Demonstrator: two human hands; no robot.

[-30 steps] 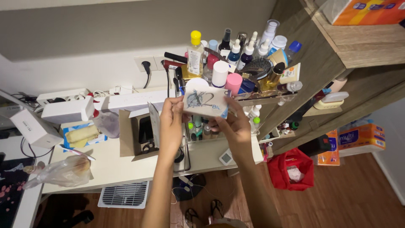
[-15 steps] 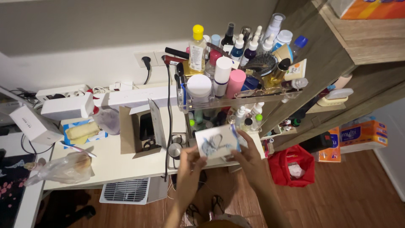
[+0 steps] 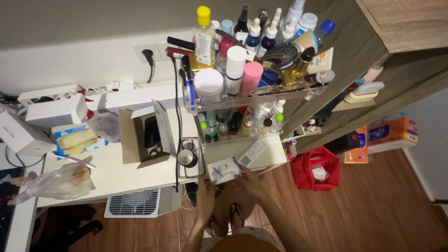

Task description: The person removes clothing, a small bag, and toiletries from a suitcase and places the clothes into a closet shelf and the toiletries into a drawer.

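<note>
A: Holding noted: both hands grip one small white box with a dark scribble print. Left hand pinches its near-left edge; right hand closes on its right side.

B: Position of the box?

A: Low, at the front edge of the white desk, just before the remote control and beside the metal cup. It hangs in the hands and, as far as I can tell, rests on nothing.

B: Progress?

A: My judgement: the box is off any shelf and in hand; setting it anywhere is not yet done.

B: Surroundings, obstructions?

A: Clear acrylic organiser above, packed with bottles: yellow-capped bottle, pink tube, white jar. Open cardboard box at left, black cable hanging across the desk front. Red bag on the floor. The crowded shelves leave little free room.
</note>
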